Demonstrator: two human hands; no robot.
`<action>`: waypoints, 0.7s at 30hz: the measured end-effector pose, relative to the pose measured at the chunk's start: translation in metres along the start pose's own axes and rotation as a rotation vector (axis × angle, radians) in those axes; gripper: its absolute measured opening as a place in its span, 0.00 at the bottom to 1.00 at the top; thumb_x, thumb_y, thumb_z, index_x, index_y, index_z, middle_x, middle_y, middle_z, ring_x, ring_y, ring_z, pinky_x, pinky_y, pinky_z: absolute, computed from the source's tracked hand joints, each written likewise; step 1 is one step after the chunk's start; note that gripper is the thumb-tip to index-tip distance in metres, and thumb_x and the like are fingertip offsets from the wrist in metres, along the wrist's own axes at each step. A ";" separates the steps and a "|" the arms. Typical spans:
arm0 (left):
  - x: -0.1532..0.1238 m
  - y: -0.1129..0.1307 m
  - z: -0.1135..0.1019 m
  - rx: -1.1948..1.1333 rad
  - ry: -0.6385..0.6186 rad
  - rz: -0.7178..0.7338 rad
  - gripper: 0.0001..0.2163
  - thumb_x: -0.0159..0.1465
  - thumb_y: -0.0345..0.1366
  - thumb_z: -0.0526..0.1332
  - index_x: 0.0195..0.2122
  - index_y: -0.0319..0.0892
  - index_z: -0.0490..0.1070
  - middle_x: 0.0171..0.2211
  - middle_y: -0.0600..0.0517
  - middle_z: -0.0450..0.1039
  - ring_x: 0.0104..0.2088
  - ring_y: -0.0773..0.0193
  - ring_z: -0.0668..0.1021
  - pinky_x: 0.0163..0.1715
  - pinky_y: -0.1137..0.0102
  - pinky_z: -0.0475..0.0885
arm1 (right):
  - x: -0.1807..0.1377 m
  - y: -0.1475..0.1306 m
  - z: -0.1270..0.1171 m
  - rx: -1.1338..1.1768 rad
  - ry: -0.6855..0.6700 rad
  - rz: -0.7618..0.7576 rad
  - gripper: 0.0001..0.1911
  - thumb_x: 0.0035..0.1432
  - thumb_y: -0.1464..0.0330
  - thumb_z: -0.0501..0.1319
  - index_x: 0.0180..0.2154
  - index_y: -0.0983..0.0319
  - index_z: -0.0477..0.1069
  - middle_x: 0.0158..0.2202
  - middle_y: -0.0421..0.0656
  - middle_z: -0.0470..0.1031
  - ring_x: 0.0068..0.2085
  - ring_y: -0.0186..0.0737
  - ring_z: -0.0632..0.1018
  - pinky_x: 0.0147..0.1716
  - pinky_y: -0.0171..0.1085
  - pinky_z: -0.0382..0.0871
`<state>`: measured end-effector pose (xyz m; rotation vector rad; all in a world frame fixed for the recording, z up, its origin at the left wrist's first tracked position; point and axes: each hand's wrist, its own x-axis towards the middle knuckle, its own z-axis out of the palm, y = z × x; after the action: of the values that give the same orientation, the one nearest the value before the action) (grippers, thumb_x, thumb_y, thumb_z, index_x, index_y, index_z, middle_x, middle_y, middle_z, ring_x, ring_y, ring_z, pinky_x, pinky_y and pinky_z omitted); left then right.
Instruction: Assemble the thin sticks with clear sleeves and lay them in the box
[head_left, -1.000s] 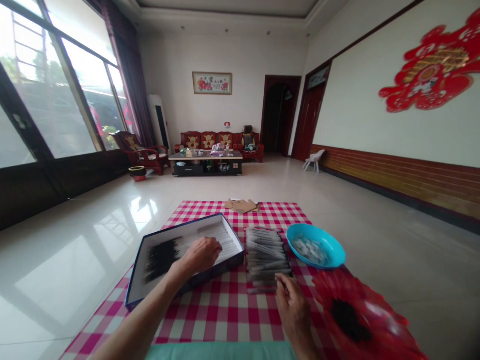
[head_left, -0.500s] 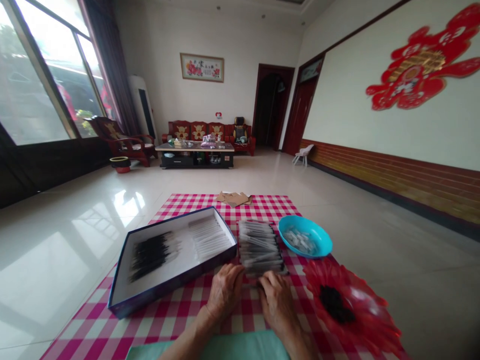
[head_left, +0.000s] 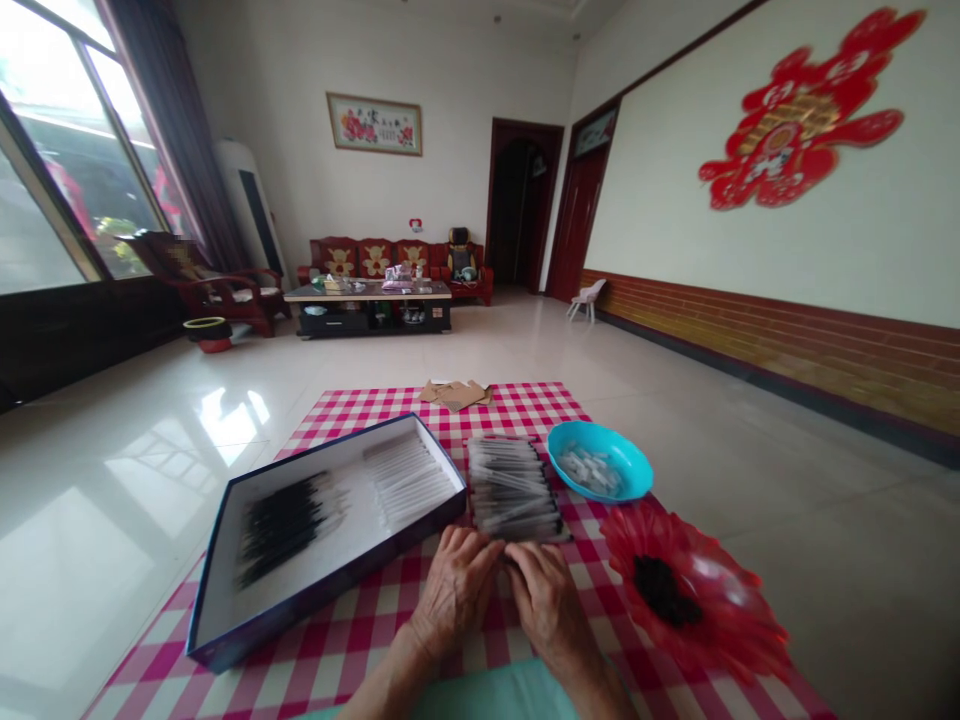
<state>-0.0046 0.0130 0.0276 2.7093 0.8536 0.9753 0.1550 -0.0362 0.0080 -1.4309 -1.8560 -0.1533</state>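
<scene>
My left hand (head_left: pixel 456 585) and my right hand (head_left: pixel 546 595) meet fingertip to fingertip at the near end of a pile of slim translucent tubes with dark ends (head_left: pixel 514 490). Both hands are closed in a pinch; whatever lies between the fingers is hidden. Left of them, a shallow dark-blue box (head_left: pixel 330 580) with a white inside holds a bundle of black slim sticks (head_left: pixel 281 525) and a row of whitish tubes (head_left: pixel 409 475). To the right, a turquoise bowl (head_left: pixel 637 475) contains small clear pieces (head_left: pixel 592 468). Nearer, a red flower-shaped dish (head_left: pixel 720 610) carries small black pieces (head_left: pixel 664 590).
A pink-and-white checked cloth (head_left: pixel 367 405) covers the table. Torn brown cardboard (head_left: pixel 457 394) lies at its far edge, and light green fabric (head_left: pixel 502 690) at the near edge. The box's raised wall stands close to my left hand.
My hands have drawn together until their fingertips meet; a thin pale stick showed between them before. The camera view has turned slightly right.
</scene>
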 end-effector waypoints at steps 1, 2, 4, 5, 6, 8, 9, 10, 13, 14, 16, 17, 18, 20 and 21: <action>-0.001 -0.001 0.002 0.003 0.003 -0.020 0.13 0.65 0.30 0.49 0.47 0.42 0.68 0.35 0.47 0.70 0.37 0.58 0.70 0.39 0.61 0.68 | 0.000 0.002 -0.001 -0.005 0.030 0.016 0.09 0.61 0.70 0.53 0.43 0.59 0.68 0.37 0.45 0.75 0.39 0.45 0.75 0.43 0.48 0.67; -0.001 -0.003 0.004 0.003 0.020 -0.048 0.13 0.65 0.30 0.48 0.46 0.41 0.68 0.33 0.48 0.69 0.35 0.59 0.70 0.37 0.62 0.68 | 0.001 0.004 -0.001 -0.002 0.070 0.047 0.09 0.60 0.69 0.55 0.44 0.60 0.68 0.38 0.46 0.75 0.41 0.46 0.75 0.45 0.49 0.66; -0.004 -0.008 0.008 -0.005 0.065 -0.106 0.12 0.66 0.31 0.47 0.45 0.41 0.68 0.32 0.48 0.68 0.35 0.60 0.70 0.36 0.64 0.68 | 0.001 0.010 -0.003 0.054 0.173 0.151 0.13 0.59 0.65 0.56 0.45 0.61 0.68 0.42 0.49 0.74 0.45 0.49 0.73 0.47 0.51 0.66; -0.005 -0.011 0.009 -0.012 0.083 -0.128 0.12 0.67 0.31 0.46 0.44 0.41 0.68 0.33 0.49 0.68 0.35 0.61 0.70 0.36 0.64 0.68 | 0.001 0.013 -0.003 0.115 0.222 0.222 0.14 0.59 0.64 0.56 0.45 0.62 0.68 0.43 0.51 0.74 0.46 0.49 0.73 0.46 0.50 0.67; -0.006 -0.013 0.010 -0.017 0.095 -0.142 0.12 0.67 0.31 0.46 0.43 0.41 0.68 0.33 0.49 0.68 0.35 0.61 0.70 0.36 0.65 0.68 | 0.001 0.016 -0.004 0.200 0.259 0.302 0.15 0.59 0.62 0.54 0.45 0.62 0.68 0.43 0.51 0.74 0.46 0.49 0.74 0.45 0.48 0.68; -0.007 -0.017 0.011 -0.018 0.112 -0.146 0.12 0.67 0.30 0.45 0.42 0.42 0.67 0.33 0.49 0.69 0.35 0.61 0.70 0.36 0.65 0.68 | 0.001 0.020 -0.005 0.422 0.284 0.486 0.17 0.60 0.59 0.53 0.43 0.62 0.69 0.41 0.51 0.76 0.41 0.47 0.77 0.41 0.45 0.72; -0.007 -0.018 0.010 -0.012 0.118 -0.140 0.12 0.67 0.30 0.46 0.42 0.42 0.67 0.33 0.49 0.69 0.35 0.61 0.71 0.36 0.65 0.67 | 0.002 0.020 -0.006 0.542 0.282 0.580 0.18 0.58 0.56 0.54 0.42 0.62 0.70 0.39 0.50 0.77 0.38 0.46 0.78 0.38 0.43 0.73; -0.006 -0.018 0.009 0.002 0.120 -0.134 0.11 0.67 0.30 0.46 0.42 0.42 0.67 0.33 0.49 0.69 0.34 0.61 0.71 0.36 0.65 0.67 | 0.003 0.020 -0.006 0.656 0.283 0.670 0.19 0.56 0.54 0.56 0.41 0.62 0.71 0.38 0.49 0.77 0.35 0.45 0.79 0.35 0.42 0.74; -0.005 -0.012 0.006 0.085 0.107 -0.128 0.09 0.66 0.31 0.49 0.42 0.43 0.68 0.32 0.49 0.70 0.35 0.60 0.71 0.39 0.63 0.66 | 0.006 0.015 -0.007 0.911 0.293 0.872 0.23 0.47 0.53 0.64 0.38 0.63 0.73 0.32 0.45 0.78 0.30 0.43 0.79 0.31 0.39 0.75; -0.004 -0.008 0.005 0.121 0.100 -0.125 0.09 0.65 0.31 0.50 0.43 0.43 0.68 0.32 0.50 0.71 0.35 0.59 0.72 0.41 0.61 0.65 | 0.007 0.012 -0.007 0.962 0.290 0.911 0.22 0.45 0.53 0.66 0.37 0.63 0.73 0.30 0.44 0.78 0.29 0.42 0.78 0.30 0.38 0.74; -0.003 0.002 0.004 0.186 0.088 -0.115 0.10 0.65 0.30 0.51 0.44 0.45 0.68 0.32 0.50 0.71 0.35 0.59 0.72 0.43 0.60 0.63 | 0.007 0.007 -0.004 1.024 0.259 0.951 0.20 0.43 0.54 0.67 0.34 0.62 0.74 0.26 0.42 0.77 0.28 0.41 0.78 0.28 0.37 0.73; -0.003 0.007 0.005 0.209 0.081 -0.114 0.10 0.64 0.30 0.52 0.44 0.45 0.68 0.31 0.50 0.71 0.34 0.59 0.72 0.43 0.60 0.63 | 0.007 0.005 -0.002 1.039 0.228 0.953 0.19 0.43 0.55 0.67 0.32 0.62 0.74 0.25 0.41 0.77 0.26 0.40 0.77 0.27 0.36 0.72; -0.003 0.012 0.006 0.224 0.071 -0.119 0.09 0.64 0.30 0.52 0.42 0.46 0.69 0.31 0.51 0.71 0.33 0.59 0.71 0.41 0.61 0.63 | 0.006 0.003 0.001 1.048 0.192 0.944 0.18 0.43 0.55 0.67 0.31 0.62 0.74 0.24 0.41 0.76 0.25 0.39 0.76 0.25 0.35 0.71; -0.004 0.019 0.011 0.223 0.048 -0.142 0.08 0.65 0.31 0.52 0.38 0.46 0.69 0.29 0.51 0.71 0.31 0.60 0.71 0.36 0.64 0.64 | 0.004 0.000 0.006 1.053 0.119 0.906 0.17 0.44 0.54 0.67 0.28 0.62 0.73 0.23 0.40 0.76 0.23 0.37 0.74 0.23 0.34 0.69; -0.005 0.020 0.013 0.210 0.040 -0.149 0.08 0.65 0.31 0.51 0.37 0.46 0.69 0.29 0.51 0.71 0.30 0.60 0.70 0.34 0.65 0.64 | 0.004 -0.001 0.009 1.050 0.092 0.886 0.17 0.45 0.54 0.66 0.28 0.62 0.73 0.22 0.40 0.75 0.22 0.36 0.73 0.22 0.33 0.68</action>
<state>0.0098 -0.0061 0.0209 2.7528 1.2093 0.9601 0.1498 -0.0291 0.0044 -1.2437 -0.7937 1.0108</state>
